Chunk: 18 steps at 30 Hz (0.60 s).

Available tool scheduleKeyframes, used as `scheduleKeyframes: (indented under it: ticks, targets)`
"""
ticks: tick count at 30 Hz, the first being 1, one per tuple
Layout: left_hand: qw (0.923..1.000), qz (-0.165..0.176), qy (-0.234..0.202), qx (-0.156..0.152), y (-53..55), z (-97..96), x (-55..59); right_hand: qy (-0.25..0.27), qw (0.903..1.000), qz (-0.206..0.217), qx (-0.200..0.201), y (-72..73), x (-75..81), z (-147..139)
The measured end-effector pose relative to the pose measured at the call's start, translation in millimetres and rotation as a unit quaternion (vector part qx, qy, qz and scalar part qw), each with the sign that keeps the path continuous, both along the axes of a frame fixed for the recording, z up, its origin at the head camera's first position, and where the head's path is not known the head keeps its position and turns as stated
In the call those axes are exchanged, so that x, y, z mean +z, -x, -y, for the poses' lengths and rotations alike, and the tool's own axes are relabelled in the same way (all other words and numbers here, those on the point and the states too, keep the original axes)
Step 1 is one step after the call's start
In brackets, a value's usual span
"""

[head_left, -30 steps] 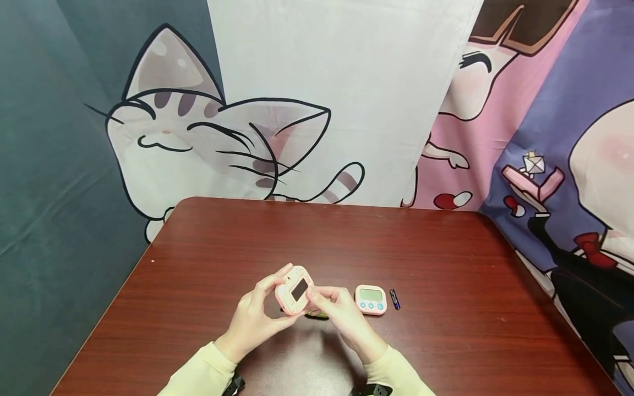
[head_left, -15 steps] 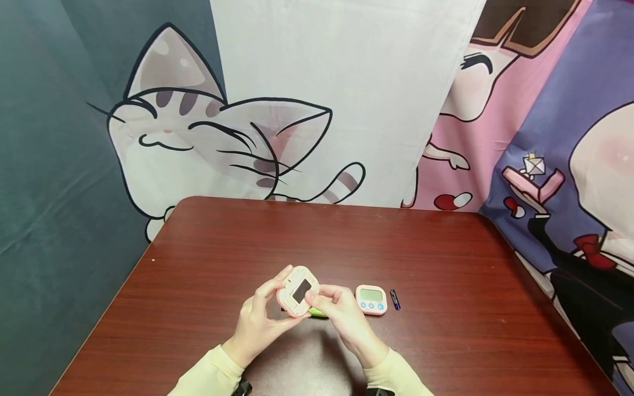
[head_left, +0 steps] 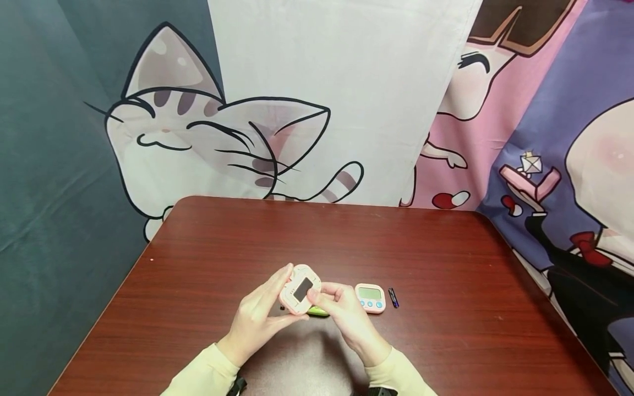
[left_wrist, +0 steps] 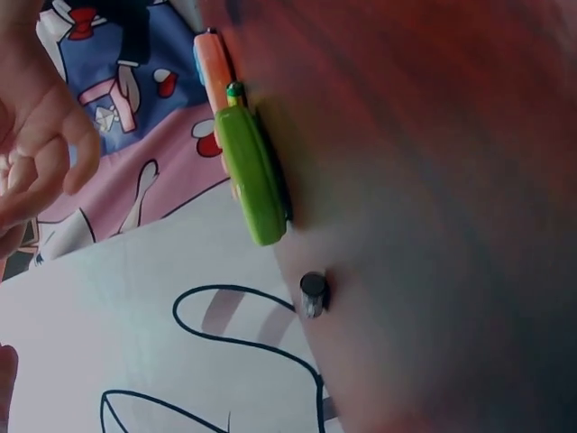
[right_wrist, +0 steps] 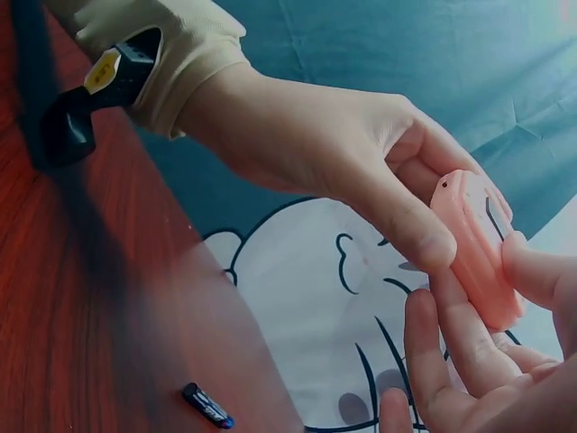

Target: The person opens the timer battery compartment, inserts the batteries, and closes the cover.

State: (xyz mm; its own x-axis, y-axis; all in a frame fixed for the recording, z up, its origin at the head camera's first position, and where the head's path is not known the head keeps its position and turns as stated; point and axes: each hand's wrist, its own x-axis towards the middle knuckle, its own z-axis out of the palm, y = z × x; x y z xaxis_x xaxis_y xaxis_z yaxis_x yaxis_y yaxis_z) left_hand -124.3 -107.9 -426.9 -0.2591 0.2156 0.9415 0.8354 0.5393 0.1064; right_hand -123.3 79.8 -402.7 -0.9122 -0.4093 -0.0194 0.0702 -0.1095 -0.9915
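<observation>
A pink digital timer (head_left: 289, 301) is held above the table, tilted, its back with a dark rectangular panel toward the head camera. My left hand (head_left: 255, 316) grips it from the left, thumb along the lower edge and fingers at the upper edge. From the other side my right hand (head_left: 351, 324) pinches its edge, thumb on the back face beside the dark panel. In the right wrist view the timer (right_wrist: 469, 244) shows side-on between both hands. Partly hidden behind it, a green rounded object (head_left: 318, 312) lies on the table; the left wrist view shows this green object (left_wrist: 248, 176) edge-on.
A second pink timer (head_left: 370, 298), screen up with three blue buttons, lies right of my right hand. Beside it is a small dark blue battery (head_left: 393, 297). Another small battery (right_wrist: 207, 406) lies on the wooden table (head_left: 446, 264). Printed cloths hang behind.
The held timer has shifted slightly right and more of the green object shows below it. My left fingers have straightened along its upper edge. My right hand keeps its pinch.
</observation>
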Motion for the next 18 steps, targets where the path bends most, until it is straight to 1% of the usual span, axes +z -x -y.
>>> scheduleKeyframes:
  ticks: [3,5,7,9,11,14,16,17,18]
  targets:
    - [0.9998,-0.003,0.014,-0.011,0.8,3.5,2.7,-0.008,0.9999,-0.009,-0.009,1.2,2.0,-0.9]
    - [0.9996,0.008,0.02,-0.017,0.2,5.6,4.1,-0.017,0.9997,-0.013,-0.013,1.4,3.2,-1.6]
    - [0.9986,0.038,0.021,-0.029,-1.4,8.0,5.3,-0.025,0.9993,-0.025,-0.011,1.6,4.0,-2.2]
    - [0.9953,0.084,0.023,-0.042,-4.0,11.0,7.3,-0.037,0.9985,-0.04,-0.006,1.5,4.2,-2.8]
    - [0.9881,0.14,0.031,-0.055,-7.1,14.7,9.6,-0.05,0.9968,-0.063,0.001,1.4,4.4,-3.6]
    - [0.9714,0.22,0.061,-0.066,-10.3,20.2,14.4,-0.078,0.9911,-0.107,0.009,1.7,4.6,-5.2]
    - [0.9603,0.258,0.083,-0.068,-11.6,22.8,17.4,-0.091,0.9876,-0.126,0.015,1.9,4.7,-6.4]
    - [0.9558,0.271,0.093,-0.068,-11.8,23.8,18.6,-0.095,0.9866,-0.131,0.019,1.9,4.8,-7.1]
    - [0.9531,0.277,0.101,-0.068,-11.9,24.3,19.5,-0.1,0.9856,-0.134,0.021,1.9,4.8,-7.5]
